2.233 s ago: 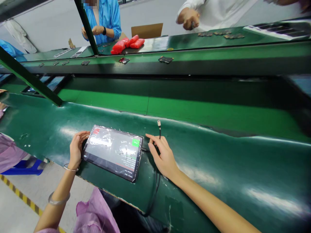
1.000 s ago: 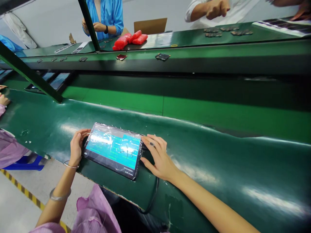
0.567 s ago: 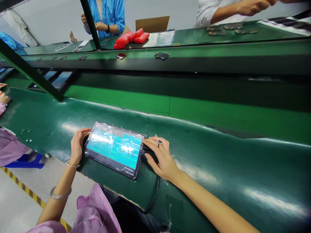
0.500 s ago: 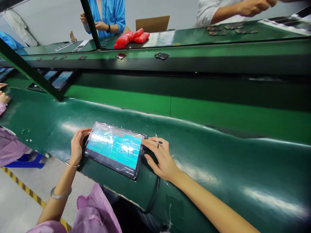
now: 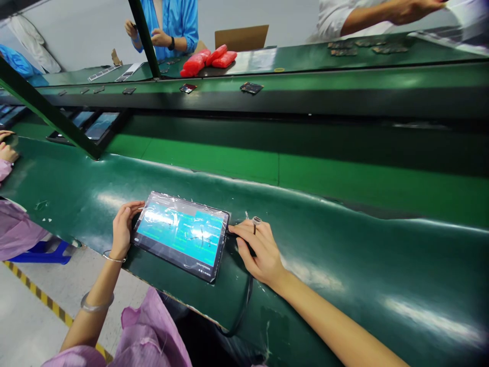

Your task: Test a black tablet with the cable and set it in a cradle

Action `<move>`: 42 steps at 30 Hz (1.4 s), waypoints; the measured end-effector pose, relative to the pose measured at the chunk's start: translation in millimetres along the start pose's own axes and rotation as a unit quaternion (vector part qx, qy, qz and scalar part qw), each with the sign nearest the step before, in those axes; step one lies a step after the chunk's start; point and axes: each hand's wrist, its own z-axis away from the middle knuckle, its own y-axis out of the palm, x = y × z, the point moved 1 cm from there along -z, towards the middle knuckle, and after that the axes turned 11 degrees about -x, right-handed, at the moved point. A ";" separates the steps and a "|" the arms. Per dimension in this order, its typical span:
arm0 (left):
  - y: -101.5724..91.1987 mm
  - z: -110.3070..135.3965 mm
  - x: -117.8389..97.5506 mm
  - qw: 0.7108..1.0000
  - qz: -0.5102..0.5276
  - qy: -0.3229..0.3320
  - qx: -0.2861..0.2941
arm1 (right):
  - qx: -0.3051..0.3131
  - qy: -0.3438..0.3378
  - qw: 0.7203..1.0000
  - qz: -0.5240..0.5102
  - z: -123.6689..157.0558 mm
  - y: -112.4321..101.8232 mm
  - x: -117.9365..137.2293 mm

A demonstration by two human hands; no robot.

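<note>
A tablet with a lit blue screen under clear film lies on the green worktop. My left hand grips its left edge, fingers curled along the side. At the right edge my right hand is closed, with thumb and index finger pinching what looks like the dark plug end of a cable. The black cable hangs from under this hand to the worktop's near edge. A small grey oval piece, a ring or a connector, shows on top of the fingers. The palm hides part of the cable.
Beyond the worktop runs a green conveyor, with a dark tray of screens at left. A raised shelf carries small circuit boards and red packets. A slanted green post stands left. Co-workers work opposite and at far left.
My right hand has shifted slightly right, and its fingers have moved off the screen's edge to the tablet's side. My left hand and the tablet stay put. Boards on the shelf have slid slightly left.
</note>
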 end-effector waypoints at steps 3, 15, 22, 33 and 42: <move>0.4 0.2 -1.2 1.000 0.000 0.000 0.000 | 0.006 -0.008 1.000 -0.011 -0.7 0.4 0.8; 1.0 0.3 -3.7 1.000 -0.004 0.000 0.005 | 0.066 -0.097 0.991 -0.064 -2.2 -0.1 4.2; 1.6 0.4 -4.0 1.000 -0.010 0.001 0.002 | 0.104 -0.128 0.985 -0.055 -2.5 1.1 6.3; 4.3 0.7 -4.5 0.998 -0.063 0.003 -0.001 | 0.001 0.050 0.999 -0.006 -0.8 2.2 3.1; -13.6 9.6 -44.3 0.938 -0.327 -0.104 0.055 | 0.124 0.139 0.979 0.078 9.8 -4.2 6.8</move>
